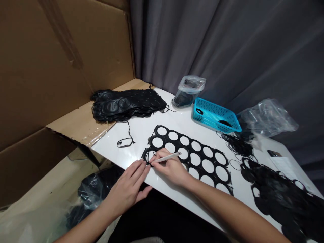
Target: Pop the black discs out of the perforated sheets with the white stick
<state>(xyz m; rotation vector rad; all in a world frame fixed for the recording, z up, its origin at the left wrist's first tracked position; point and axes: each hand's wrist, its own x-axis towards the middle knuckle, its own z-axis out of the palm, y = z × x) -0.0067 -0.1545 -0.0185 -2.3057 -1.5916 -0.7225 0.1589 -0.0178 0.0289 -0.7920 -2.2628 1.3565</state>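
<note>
A black rubber sheet with rows of round holes [201, 149] lies flat on the white table. My right hand [170, 166] is closed around a slim white pen-like tool [168, 156], held like a pen over the sheet's near left corner. Its exact kind is unclear, and my fingers hide its working tip. Thin black rubber curls up beside the fingertips. My left hand [134, 180] lies at the table's near edge with its fingers stretched out, fingertips touching that same corner. Part of the sheet is hidden under my right hand and forearm.
Stacked black sheets [126, 104] lie at the back left, near a loose black scrap [125, 142]. A blue basket [215, 116] holds a few black pieces beside a clear bag [189, 91]. Thin black rings [239, 145] and a black heap [280, 192] lie right. Cardboard [65, 44] stands left.
</note>
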